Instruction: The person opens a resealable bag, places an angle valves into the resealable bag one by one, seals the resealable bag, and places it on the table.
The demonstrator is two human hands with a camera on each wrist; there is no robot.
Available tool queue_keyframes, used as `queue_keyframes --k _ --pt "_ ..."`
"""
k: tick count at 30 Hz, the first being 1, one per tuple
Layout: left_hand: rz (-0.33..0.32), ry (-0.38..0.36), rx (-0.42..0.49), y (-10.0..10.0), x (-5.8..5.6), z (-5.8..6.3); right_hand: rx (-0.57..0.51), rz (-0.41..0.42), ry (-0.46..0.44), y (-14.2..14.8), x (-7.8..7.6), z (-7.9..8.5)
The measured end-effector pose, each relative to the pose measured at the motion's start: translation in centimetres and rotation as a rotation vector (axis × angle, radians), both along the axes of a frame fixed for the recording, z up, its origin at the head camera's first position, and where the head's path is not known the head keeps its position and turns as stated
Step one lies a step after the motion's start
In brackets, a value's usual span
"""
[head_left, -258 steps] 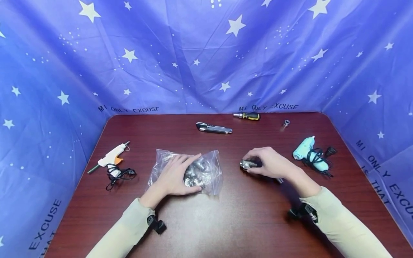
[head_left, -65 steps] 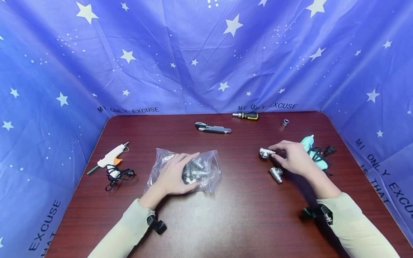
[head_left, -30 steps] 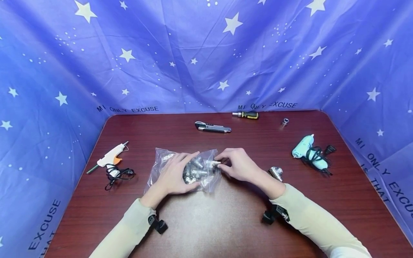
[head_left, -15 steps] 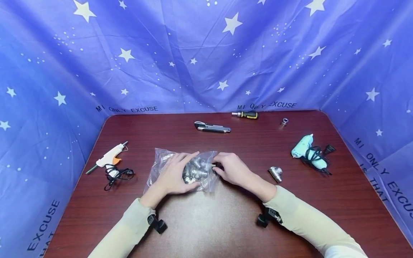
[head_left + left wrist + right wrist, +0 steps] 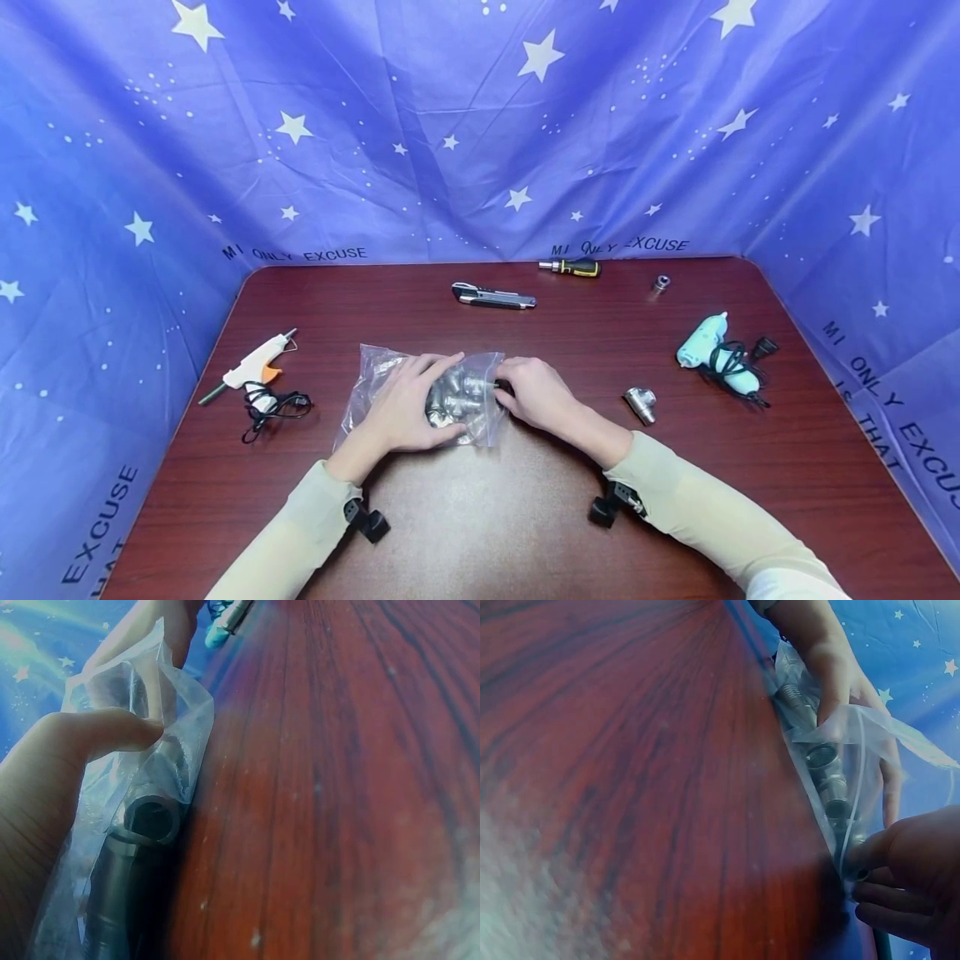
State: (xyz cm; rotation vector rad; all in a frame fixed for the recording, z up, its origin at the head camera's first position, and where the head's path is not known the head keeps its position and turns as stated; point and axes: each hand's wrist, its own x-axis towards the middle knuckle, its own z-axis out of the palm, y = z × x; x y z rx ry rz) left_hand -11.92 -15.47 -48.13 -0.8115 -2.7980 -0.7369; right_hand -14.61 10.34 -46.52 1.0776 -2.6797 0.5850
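A clear zip bag [image 5: 487,417] of shiny metal pipe fittings [image 5: 457,400] lies mid-table. My left hand [image 5: 412,408] rests spread over its left part, fingers extended, thumb along the near side; in the left wrist view the thumb [image 5: 120,731] presses the plastic. At the bag's right-hand mouth, my right hand [image 5: 536,396] pinches a metal pipe tee, mostly hidden by fingers and plastic. The right wrist view shows the tee's round end [image 5: 860,874] at my fingertips, beside the raised bag edge. Another pipe tee [image 5: 641,405] lies on the table, right of my right hand.
A white glue gun [image 5: 258,362] lies at left, a light-blue glue gun [image 5: 708,346] with coiled cord at right. Toward the back are a utility knife [image 5: 495,297], a yellow-black screwdriver [image 5: 573,267] and a small metal socket [image 5: 661,283]. A starry curtain [image 5: 480,125] encloses the table.
My right hand has carried one pipe tee from the right side leftward to the bag's mouth and pushed it inward. The other tee stays on the table. My left hand has kept its place.
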Motion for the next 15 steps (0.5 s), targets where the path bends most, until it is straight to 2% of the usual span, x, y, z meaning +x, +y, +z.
queue_keyframes --k 8,15 --pt "-0.001 -0.014 -0.006 0.15 -0.02 0.09 0.058 -0.078 0.024 -0.43 0.06 -0.34" --pt "0.002 -0.02 -0.013 0.16 0.0 0.16 0.061 -0.117 0.044 -0.87 -0.04 -0.53"
